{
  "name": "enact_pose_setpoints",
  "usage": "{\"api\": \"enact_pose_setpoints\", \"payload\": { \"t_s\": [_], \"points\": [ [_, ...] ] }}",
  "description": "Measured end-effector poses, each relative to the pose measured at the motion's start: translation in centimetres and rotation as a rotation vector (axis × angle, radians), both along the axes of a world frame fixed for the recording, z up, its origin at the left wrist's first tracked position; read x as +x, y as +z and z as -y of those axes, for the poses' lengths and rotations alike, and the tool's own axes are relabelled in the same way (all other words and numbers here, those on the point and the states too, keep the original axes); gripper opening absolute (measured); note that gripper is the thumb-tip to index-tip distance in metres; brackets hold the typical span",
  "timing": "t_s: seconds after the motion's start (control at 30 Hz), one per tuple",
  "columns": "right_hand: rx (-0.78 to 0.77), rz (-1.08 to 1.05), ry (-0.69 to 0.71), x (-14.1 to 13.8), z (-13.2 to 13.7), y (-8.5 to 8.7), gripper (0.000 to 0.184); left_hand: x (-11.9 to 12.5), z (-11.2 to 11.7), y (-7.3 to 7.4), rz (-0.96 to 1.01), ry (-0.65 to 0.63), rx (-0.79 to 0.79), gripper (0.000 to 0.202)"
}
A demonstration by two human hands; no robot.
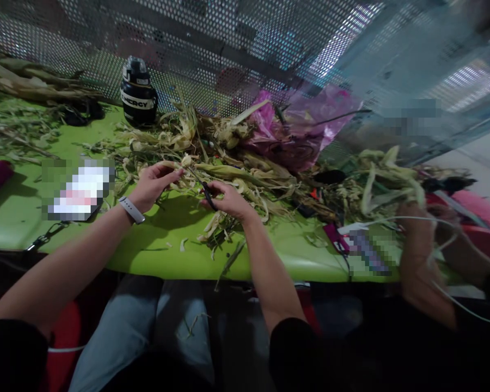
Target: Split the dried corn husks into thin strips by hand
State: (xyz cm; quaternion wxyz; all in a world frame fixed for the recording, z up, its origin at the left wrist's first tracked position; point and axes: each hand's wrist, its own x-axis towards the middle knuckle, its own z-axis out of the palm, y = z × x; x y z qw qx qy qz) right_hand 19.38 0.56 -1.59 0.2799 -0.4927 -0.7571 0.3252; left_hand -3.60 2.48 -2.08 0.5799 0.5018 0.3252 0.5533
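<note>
In the head view, my left hand (150, 186), with a pale watch strap at its wrist, has its fingers pinched together on a pale piece of corn husk (186, 160). My right hand (228, 200) grips a pair of black-handled scissors (208, 196). Their thin blades point up and left, close to the pale husk piece; whether they touch it I cannot tell. Behind and around both hands lies a heap of dry, yellow-green corn husks (224, 173), and a few small scraps (183, 244) lie nearer the table's front edge.
The green table (155, 261) also bears a black bottle (139, 98), a blurred-out phone (81, 190), a pink plastic bag (302, 130) and more husks. On the right, a co-worker's arm (418, 256) reaches over the table beside a white cable. A perforated metal screen (196, 49) stands behind.
</note>
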Motion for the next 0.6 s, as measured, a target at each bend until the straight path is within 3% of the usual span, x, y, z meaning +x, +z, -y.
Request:
{"api": "enact_pose_setpoints", "payload": {
  "t_s": [0.37,0.6],
  "points": [
    [0.284,0.071,-0.065,0.50,-0.34,-0.07,0.045,-0.20,-0.03,-0.01,-0.052,-0.039,0.015,0.029],
    [0.336,0.164,-0.066,0.65,-0.61,-0.31,0.046,-0.39,-0.31,-0.65,-0.090,-0.073,0.062,0.031]
  ]
}}
